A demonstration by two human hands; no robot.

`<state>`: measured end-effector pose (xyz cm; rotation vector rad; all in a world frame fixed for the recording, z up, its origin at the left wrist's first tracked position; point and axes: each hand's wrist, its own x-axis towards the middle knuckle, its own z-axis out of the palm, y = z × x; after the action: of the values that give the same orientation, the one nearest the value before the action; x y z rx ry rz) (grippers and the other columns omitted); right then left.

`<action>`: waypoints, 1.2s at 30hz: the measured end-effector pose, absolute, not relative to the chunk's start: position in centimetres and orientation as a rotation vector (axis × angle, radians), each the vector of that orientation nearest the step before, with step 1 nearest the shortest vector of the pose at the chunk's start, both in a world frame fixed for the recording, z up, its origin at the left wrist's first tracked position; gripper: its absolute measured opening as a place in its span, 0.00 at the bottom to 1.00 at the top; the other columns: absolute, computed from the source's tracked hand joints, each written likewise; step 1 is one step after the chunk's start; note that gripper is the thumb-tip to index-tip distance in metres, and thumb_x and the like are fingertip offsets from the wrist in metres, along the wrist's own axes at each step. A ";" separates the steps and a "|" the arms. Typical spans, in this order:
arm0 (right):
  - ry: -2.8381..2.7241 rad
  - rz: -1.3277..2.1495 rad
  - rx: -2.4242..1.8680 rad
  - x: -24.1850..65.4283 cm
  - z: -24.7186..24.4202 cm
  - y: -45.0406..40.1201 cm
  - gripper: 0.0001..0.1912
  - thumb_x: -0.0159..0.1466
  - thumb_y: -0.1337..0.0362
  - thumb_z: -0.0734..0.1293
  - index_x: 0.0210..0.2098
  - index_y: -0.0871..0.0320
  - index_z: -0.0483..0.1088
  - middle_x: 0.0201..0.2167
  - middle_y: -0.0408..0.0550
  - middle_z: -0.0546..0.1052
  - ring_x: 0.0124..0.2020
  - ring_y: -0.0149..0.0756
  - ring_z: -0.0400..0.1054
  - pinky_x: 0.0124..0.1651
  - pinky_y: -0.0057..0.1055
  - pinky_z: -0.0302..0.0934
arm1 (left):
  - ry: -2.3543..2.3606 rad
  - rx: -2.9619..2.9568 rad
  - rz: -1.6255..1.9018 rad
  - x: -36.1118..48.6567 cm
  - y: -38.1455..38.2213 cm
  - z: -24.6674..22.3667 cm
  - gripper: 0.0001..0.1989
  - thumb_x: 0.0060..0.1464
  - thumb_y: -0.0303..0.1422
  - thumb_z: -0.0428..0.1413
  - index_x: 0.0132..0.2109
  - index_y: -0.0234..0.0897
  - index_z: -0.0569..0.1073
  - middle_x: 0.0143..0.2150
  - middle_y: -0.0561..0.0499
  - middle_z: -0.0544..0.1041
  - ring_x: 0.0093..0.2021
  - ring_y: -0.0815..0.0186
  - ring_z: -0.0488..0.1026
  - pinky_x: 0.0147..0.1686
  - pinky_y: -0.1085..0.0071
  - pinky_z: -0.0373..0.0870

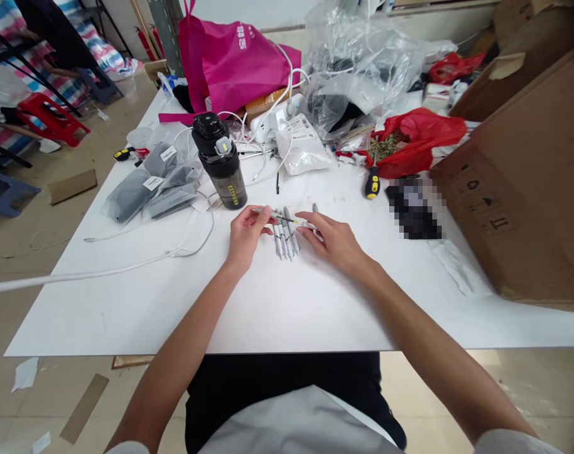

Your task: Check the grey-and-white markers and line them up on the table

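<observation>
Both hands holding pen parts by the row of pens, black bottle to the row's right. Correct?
Not quite: the black bottle is to the left of the row of pens, as the head view shows. The left hand and right hand do hold pen parts there.

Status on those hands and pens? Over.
Left hand, right hand: on opposite ends of pen, dark refill showing. Other pens: side by side beneath. Possible obstacle: bottle beyond left hand.

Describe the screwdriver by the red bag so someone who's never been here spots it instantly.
Find the big cardboard box at the right of the white table. To its left is a red plastic bag; the screwdriver lies at that bag's near left edge. Yellow on its black handle sets it apart from the bag and the blurred dark item beside it.
</observation>
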<state>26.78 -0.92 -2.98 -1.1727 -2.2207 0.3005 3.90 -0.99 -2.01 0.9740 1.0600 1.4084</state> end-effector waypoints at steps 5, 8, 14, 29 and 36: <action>-2.243 0.243 -1.163 26.8 -2.5 -0.9 0.18 0.82 0.55 0.56 0.51 0.54 0.76 0.40 0.50 0.82 0.31 0.36 0.70 0.31 0.33 0.53 | 1.066 0.983 1.417 4.0 -1.1 -2.2 0.21 0.56 0.50 0.72 0.43 0.38 0.79 0.43 0.45 0.86 0.41 0.62 0.85 0.34 0.72 0.77; -2.199 0.220 -1.161 27.0 -2.7 -0.7 0.16 0.81 0.56 0.58 0.50 0.54 0.76 0.39 0.49 0.82 0.29 0.34 0.67 0.31 0.33 0.52 | 1.083 0.977 1.482 3.8 -1.0 -2.2 0.22 0.57 0.51 0.71 0.44 0.38 0.79 0.45 0.45 0.85 0.43 0.62 0.85 0.34 0.72 0.77; -2.168 0.206 -1.163 27.3 -2.9 -0.4 0.15 0.81 0.57 0.58 0.49 0.53 0.76 0.39 0.48 0.82 0.27 0.34 0.66 0.31 0.33 0.52 | 1.103 0.938 1.522 3.6 -0.8 -2.1 0.25 0.57 0.55 0.70 0.46 0.39 0.77 0.47 0.43 0.86 0.43 0.61 0.85 0.34 0.72 0.76; -2.161 0.204 -1.168 27.6 -2.9 -0.3 0.15 0.81 0.57 0.58 0.49 0.54 0.75 0.38 0.48 0.82 0.27 0.33 0.64 0.32 0.34 0.54 | 1.067 0.923 1.520 3.8 -1.2 -1.4 0.24 0.62 0.57 0.66 0.46 0.41 0.72 0.45 0.43 0.88 0.43 0.59 0.87 0.33 0.71 0.75; -2.186 0.206 -1.172 27.3 -2.6 -0.5 0.16 0.81 0.57 0.58 0.50 0.53 0.76 0.40 0.49 0.83 0.29 0.34 0.68 0.32 0.33 0.54 | 1.104 0.986 1.469 4.2 -1.4 -1.8 0.23 0.61 0.55 0.67 0.45 0.41 0.74 0.43 0.44 0.87 0.40 0.61 0.86 0.32 0.72 0.76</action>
<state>27.30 -0.53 -2.62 -1.1725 -2.1857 0.2057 4.20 -1.39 -1.75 0.9864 1.1040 1.4687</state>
